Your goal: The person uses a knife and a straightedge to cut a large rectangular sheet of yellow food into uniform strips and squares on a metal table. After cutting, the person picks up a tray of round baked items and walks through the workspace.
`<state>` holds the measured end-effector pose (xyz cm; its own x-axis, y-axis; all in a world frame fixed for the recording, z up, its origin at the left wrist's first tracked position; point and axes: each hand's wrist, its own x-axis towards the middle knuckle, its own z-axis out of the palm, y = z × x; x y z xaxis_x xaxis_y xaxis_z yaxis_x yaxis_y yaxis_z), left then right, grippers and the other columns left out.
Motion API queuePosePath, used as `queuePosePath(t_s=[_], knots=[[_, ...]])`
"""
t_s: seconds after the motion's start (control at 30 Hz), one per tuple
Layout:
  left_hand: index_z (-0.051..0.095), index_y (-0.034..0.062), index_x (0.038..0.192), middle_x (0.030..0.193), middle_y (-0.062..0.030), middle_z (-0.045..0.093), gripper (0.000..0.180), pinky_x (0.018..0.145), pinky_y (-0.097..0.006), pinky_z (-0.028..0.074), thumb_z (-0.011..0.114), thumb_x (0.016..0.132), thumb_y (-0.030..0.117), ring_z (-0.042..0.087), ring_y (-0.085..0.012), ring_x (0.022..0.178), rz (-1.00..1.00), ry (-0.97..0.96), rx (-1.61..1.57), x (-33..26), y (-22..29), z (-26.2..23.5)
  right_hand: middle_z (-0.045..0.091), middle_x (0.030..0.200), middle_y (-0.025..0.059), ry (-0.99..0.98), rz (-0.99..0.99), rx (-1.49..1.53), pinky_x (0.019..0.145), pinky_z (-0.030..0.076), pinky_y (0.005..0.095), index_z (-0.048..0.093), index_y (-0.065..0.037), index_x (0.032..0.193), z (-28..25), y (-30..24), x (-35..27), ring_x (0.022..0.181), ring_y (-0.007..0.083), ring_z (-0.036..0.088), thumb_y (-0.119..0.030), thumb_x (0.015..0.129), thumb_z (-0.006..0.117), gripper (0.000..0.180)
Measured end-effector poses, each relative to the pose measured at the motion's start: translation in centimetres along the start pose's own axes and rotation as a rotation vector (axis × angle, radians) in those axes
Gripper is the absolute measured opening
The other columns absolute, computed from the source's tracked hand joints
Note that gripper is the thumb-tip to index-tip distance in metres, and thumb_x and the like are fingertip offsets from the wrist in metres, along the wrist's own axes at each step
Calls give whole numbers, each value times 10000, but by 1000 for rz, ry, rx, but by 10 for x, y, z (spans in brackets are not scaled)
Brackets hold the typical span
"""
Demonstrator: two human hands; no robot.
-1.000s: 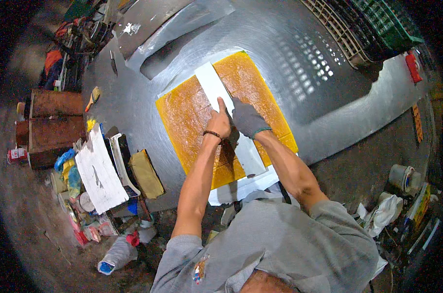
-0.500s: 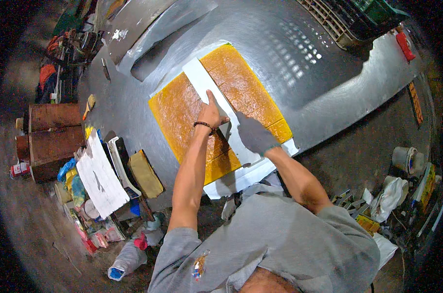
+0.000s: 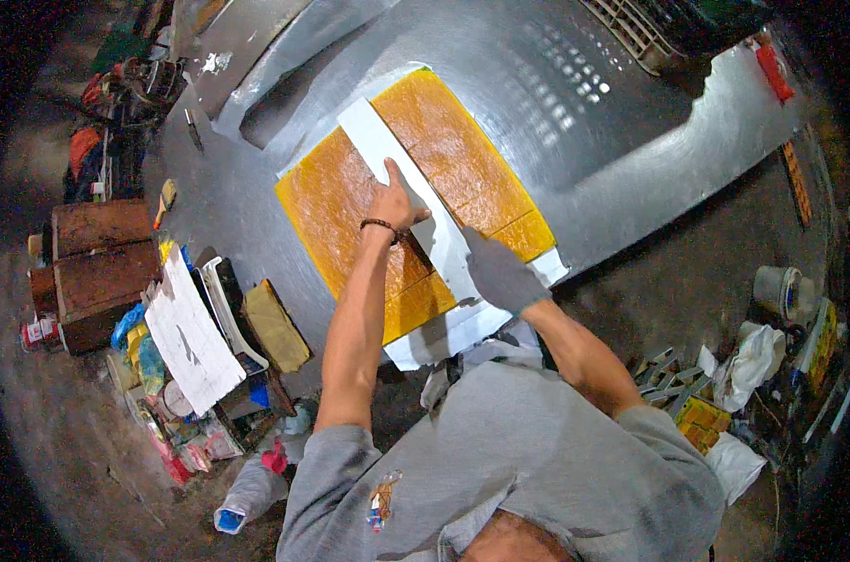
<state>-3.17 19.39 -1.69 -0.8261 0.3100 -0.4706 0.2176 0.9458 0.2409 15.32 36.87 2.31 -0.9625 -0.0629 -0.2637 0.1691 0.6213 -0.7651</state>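
A large, flat, orange-yellow slab (image 3: 341, 201) lay on white sheeting on the grey metal table (image 3: 575, 112), running from the near left up toward the far middle, and scored lines already divided it into rectangular blocks. A long white flat strip (image 3: 402, 183) rested across the slab as a straightedge, slanting from its far end down to the near edge. The bare left hand (image 3: 394, 201), with a dark band at the wrist, pressed down on the strip about halfway along, fingers spread open and flat with the index finger pointing away. The right hand (image 3: 500, 272), in a grey glove, lay just beside the strip's right edge at the near end of the slab, curled closed; what it gripped could not be made out. To the left of the table, two brown wooden blocks (image 3: 102, 253) stood near a white torn sheet (image 3: 189, 332) and a tan flat pad (image 3: 275, 326), among scattered coloured wrappers. A clear plastic bottle with a blue cap (image 3: 247, 495) lay on the floor at the near left.
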Motion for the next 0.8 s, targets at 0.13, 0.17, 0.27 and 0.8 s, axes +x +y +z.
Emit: queuePosePath(t_s=[0.13, 0.17, 0.27, 0.8], knots=[[-60, -86, 1523, 1334, -464, 435, 1407, 1078, -451, 432, 905, 640, 436, 497, -532, 1251, 40, 20, 11, 2, 2, -6, 634, 951, 330, 27, -39, 32, 793, 488, 565, 422, 44, 1342, 1, 2, 18, 904, 496, 627, -97, 942, 499, 431], [-56, -87, 1522, 1321, -461, 449, 1401, 1066, -451, 443, 904, 643, 432, 511, -531, 1234, 35, 8, 0, 1, 4, -8, 633, 951, 327, 17, -17, 42, 795, 486, 564, 423, 43, 1335, -1, 2, 6, 903, 492, 625, -96, 943, 497, 422], [-26, -72, 1531, 1256, -476, 473, 1370, 1021, -458, 481, 918, 645, 375, 553, -537, 1165, 22, 38, -4, -6, 11, -12, 630, 964, 323, 58, -42, 28, 805, 479, 559, 423, 34, 1320, 7, 16, -43, 919, 478, 620, -104, 949, 492, 402], [-48, -71, 1528, 1232, -415, 546, 1325, 1032, -443, 480, 904, 679, 288, 597, -462, 1155, 35, 30, -76, 10, -11, 7, 603, 981, 276, -69, -28, -18, 771, 501, 516, 342, 26, 1423, 1, 22, -85, 879, 420, 622, -122, 962, 483, 505]])
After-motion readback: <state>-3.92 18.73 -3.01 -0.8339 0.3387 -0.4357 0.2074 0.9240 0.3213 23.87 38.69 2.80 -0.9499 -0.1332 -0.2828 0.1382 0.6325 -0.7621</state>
